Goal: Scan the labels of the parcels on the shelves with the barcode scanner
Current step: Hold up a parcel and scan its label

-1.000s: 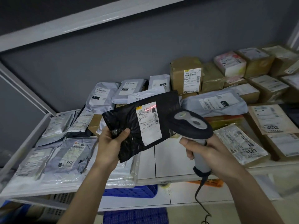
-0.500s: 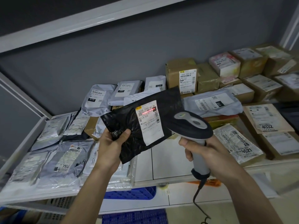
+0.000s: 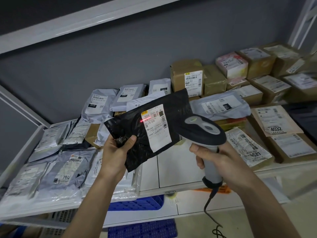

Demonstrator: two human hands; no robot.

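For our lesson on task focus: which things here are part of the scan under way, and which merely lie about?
In use: black parcel held in left hand; its label; barcode scanner in right hand.
Lying about: blue crate; parcel marked 4032; brown box.

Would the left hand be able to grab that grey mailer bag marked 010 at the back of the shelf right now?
Probably not yet: the left hand is gripping the black plastic parcel under the scanner's red line. The grey 010 mailer bag lies uncovered behind it, so the way looks free once the hand is emptied.
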